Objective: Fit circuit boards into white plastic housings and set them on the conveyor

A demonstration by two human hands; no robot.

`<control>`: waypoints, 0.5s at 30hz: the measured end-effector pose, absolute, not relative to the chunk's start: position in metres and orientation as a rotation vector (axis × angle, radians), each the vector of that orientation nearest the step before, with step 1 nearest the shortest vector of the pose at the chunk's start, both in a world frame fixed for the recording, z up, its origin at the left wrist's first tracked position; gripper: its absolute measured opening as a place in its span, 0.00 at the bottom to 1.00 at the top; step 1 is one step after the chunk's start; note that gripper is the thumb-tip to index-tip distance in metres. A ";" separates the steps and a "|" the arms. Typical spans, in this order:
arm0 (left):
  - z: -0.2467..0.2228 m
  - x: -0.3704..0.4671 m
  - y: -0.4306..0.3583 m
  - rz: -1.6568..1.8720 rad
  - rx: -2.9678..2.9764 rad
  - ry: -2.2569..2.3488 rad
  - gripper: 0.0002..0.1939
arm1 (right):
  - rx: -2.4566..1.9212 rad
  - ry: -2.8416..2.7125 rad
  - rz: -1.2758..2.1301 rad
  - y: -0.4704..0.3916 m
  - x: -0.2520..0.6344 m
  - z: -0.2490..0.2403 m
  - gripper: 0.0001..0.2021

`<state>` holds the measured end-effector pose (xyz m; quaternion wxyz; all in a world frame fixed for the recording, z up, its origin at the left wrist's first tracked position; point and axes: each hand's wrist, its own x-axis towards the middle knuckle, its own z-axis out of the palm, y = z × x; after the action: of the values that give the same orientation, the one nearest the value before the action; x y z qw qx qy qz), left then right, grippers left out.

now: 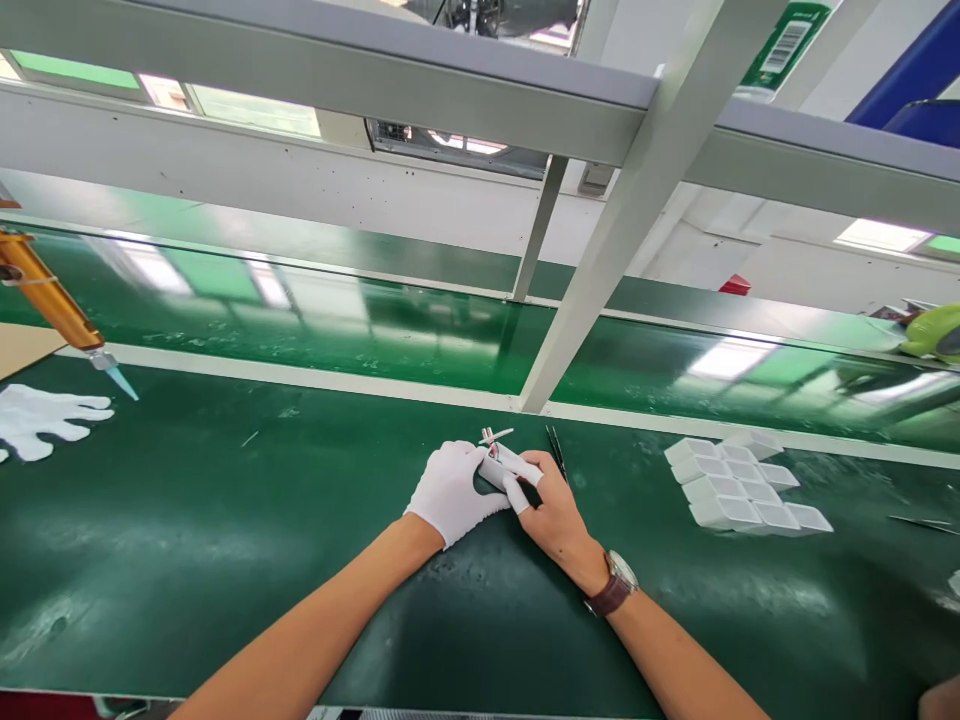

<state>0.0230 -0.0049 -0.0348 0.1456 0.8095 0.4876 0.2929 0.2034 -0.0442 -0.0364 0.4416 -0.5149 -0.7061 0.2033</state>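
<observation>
My left hand (452,492), in a white glove, is closed around a small white piece (493,472) near the middle of the green table. A bit of red and a thin pale strip (496,436) show at the far end of the piece; its exact kind I cannot make out. My right hand (553,508) has white covers on some fingertips and pinches the same piece from the right. Its wrist carries a watch (616,580). Just beyond the right hand lies a pair of dark tweezers (556,450), partly hidden by the fingers.
White open boxes (739,487) stand clustered at the right. At the left are an empty white glove (49,420) and an amber dispensing syringe (56,300) with a blue tip pointing down. A slanted metal post (600,260) rises behind the hands. Part of another person's hand (941,698) shows lower right.
</observation>
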 end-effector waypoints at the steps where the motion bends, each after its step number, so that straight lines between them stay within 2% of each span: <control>1: -0.035 0.023 -0.004 0.830 2.326 1.416 0.23 | -1.273 -1.823 0.426 -0.045 0.202 -0.036 0.12; 10: -0.030 0.025 -0.005 0.683 2.306 1.500 0.20 | -1.240 -2.051 0.212 -0.048 0.202 -0.041 0.15; 15: -0.027 0.029 -0.007 0.602 2.281 1.544 0.13 | -1.219 -2.120 0.142 -0.047 0.203 -0.043 0.15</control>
<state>0.0289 -0.0071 -0.0265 0.1603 0.7986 0.5406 0.2106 0.2031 -0.0472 -0.0434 0.3389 -0.4681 -0.8143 0.0546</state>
